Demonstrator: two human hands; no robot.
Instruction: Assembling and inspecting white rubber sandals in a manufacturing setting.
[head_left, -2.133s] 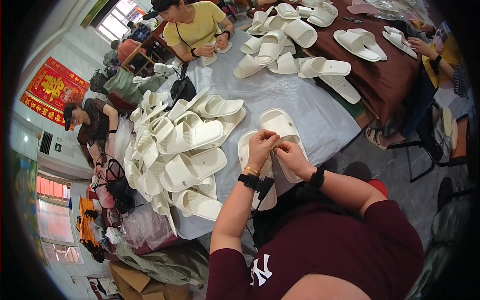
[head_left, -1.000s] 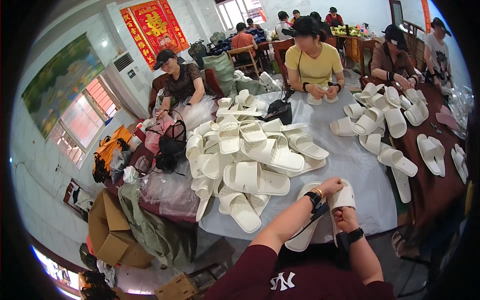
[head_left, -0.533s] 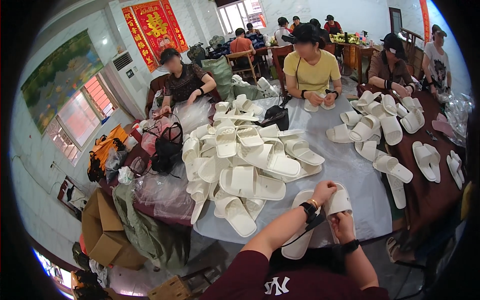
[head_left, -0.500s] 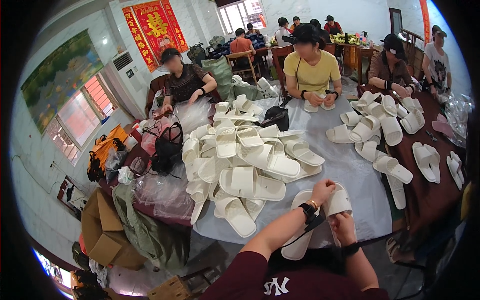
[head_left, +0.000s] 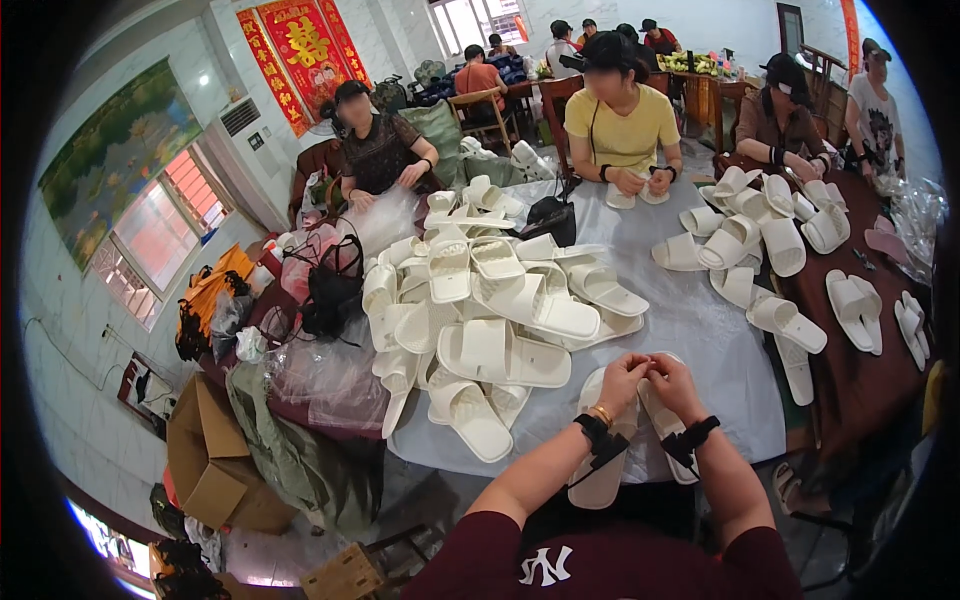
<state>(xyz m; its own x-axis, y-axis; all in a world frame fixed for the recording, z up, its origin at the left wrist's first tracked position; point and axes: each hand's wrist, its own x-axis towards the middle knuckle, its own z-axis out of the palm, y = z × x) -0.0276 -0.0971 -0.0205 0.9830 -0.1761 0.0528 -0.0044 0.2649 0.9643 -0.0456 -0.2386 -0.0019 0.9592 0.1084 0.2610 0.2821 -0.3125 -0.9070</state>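
Observation:
Two white slippers lie side by side before me at the near edge of the table, one [head_left: 600,482] under my left forearm and the other [head_left: 657,418] partly hidden by my right hand. My left hand [head_left: 622,386] and my right hand [head_left: 677,388] meet over their far ends, fingertips pinched close together. Whatever is between the fingers is too small to make out. Just left of my hands rises a large heap of white slippers [head_left: 505,352].
Grey sheeting [head_left: 690,325] covers the table. At the right lie more white slippers [head_left: 785,322]. Across the table, a person in yellow [head_left: 622,125] handles a slipper pair; another person [head_left: 385,150] handles clear plastic. A cardboard box [head_left: 212,465] stands at the lower left.
My right hand has moved up from the right slipper's strap to meet my left hand. The left hand has shifted slightly left and down. The slippers by my hands have moved slightly.

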